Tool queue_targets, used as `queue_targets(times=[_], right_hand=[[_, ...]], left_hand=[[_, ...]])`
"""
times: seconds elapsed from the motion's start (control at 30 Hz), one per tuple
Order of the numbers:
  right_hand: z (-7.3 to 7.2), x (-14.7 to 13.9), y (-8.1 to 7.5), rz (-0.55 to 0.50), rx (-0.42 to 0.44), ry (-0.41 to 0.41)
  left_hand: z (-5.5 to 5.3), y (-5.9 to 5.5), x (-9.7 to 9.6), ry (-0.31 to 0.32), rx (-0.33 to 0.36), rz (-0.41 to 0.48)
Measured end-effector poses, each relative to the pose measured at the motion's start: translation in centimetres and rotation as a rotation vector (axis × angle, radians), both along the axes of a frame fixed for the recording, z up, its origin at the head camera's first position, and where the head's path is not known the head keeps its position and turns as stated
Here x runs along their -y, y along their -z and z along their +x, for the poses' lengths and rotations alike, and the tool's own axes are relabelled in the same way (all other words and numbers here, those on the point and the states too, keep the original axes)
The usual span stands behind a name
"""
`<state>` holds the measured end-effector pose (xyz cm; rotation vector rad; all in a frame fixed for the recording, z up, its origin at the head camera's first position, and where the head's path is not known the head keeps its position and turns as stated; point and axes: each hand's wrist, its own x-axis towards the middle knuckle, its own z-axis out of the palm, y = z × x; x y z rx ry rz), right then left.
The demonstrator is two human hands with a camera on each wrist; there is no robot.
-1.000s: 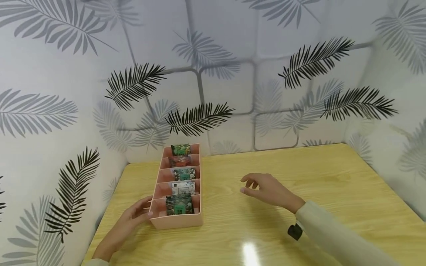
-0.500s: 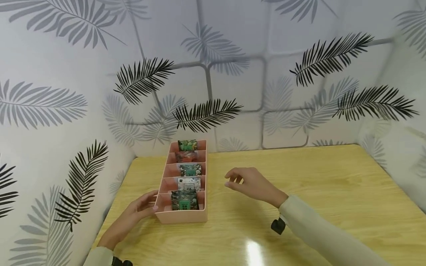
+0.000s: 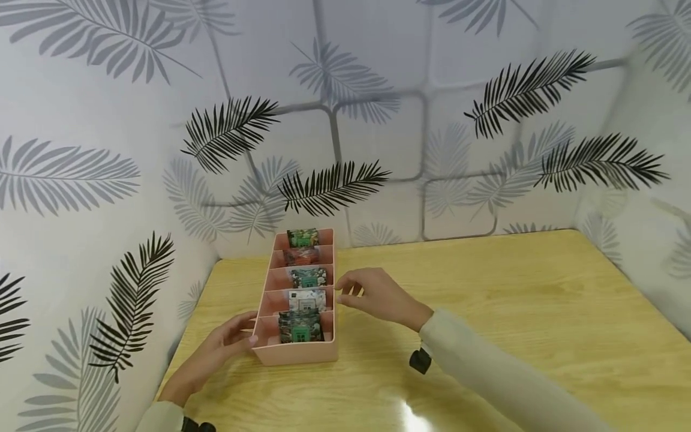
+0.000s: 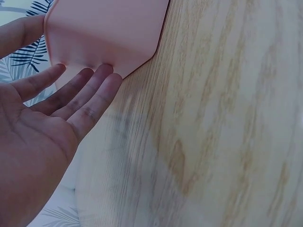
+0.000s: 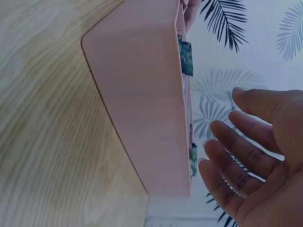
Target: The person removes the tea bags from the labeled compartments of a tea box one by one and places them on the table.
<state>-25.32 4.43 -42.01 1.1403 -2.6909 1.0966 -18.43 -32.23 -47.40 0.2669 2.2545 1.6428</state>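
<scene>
Though hands by edges, box open

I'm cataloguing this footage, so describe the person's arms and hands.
The left sleeve and right sleeve are plain, pale cream; small black devices show beside both. The left hand and right hand are ungloved, with no rings visible.

The five-compartment tray stands on the desk, left of centre, wall behind. Packets sit in all compartments, front to back. Left hand: at tray's left front. Right hand: just right of tray.
</scene>
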Motion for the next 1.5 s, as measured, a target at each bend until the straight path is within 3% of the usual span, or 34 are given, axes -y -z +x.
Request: queue_targets(times=[0.3, 0.6, 0.8, 1.07, 1.5], right_hand=[[1.1, 3.8, 0.5, 0.038, 0.035, -0.097], [1.4, 4.9, 1.1, 0.153, -0.12, -0.124], [1.4, 4.8, 1.9, 0.21, -0.231, -0.122], [1.6, 5.8, 2.0, 0.197, -0.206, -0.074], [1.7, 6.1, 2.3, 0.225, -0.249, -0.015]], left_hand=[[-0.3, 0.3, 0.2, -0.016, 0.021, 0.008], [-0.5, 0.3, 0.1, -0.009, 0.027, 0.012], [-0.6, 0.4, -0.4, -0.004, 0.039, 0.01], [-0.4, 0.0, 0.2, -0.024, 0.054, 0.004], [-0.3, 0.0, 0.1, -0.032, 0.054, 0.003]])
